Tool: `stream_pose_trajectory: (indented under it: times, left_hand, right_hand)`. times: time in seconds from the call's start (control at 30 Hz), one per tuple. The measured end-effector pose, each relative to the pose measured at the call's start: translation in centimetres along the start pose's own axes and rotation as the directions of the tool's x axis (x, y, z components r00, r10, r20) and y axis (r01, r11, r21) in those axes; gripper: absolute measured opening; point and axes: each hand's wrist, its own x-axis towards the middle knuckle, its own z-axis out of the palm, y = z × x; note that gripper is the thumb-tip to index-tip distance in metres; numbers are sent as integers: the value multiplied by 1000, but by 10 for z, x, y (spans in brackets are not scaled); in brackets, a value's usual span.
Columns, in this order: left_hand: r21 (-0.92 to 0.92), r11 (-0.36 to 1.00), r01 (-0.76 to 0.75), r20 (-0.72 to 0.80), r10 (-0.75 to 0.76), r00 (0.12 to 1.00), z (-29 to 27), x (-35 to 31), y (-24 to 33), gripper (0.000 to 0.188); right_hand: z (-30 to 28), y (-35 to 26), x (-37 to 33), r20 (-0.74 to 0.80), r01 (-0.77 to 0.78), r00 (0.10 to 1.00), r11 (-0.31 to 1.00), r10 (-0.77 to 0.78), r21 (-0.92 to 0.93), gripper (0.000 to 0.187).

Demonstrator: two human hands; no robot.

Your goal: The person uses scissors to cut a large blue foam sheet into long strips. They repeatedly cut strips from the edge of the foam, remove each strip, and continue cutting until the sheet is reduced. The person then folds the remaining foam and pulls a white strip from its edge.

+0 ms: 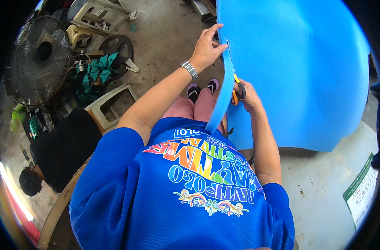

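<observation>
Foam sheet, big and blue, spreads ahead of the person and off to the right, and it's the left edge getting the attention! Scissors are in there, blades pointing away from the body, with a narrow strip bending down on their left toward the shirt. Right hand is wrapped around the handles, clamped on them nicely. Left hand is up at the edge, thumb and forefinger spread apart along it; whether the other fingers pinch from behind, I cannot tell.

Now, the thumb sits just beside the blade tips, so for me that's the danger spot: better to hold the edge farther off, clear of the cutting line. Keep a light, even pull on the foam, enough to steady it without stretching, because soft stuff like this probably wanders when tugged. Long, smooth strokes should beat little snips for a clean side. Watch the strip's width, and let its loose end hang free of the blades!
</observation>
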Motion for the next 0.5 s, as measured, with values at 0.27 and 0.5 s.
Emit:
stream_pose_trajectory:
  times: [0.27, 0.5]
  left_hand:
    - [-180, 979, 96, 122, -75, 990, -5, -4, 5, 72]
    - [-121, 988, 97, 13, -97, 995, 10, 10, 5, 82]
  right_hand:
    - [-16, -30, 22, 159, -6, 987, 997, 18, -74, 49]
    - [-11, -11, 9, 9, -9, 1000, 999, 9, 39, 30]
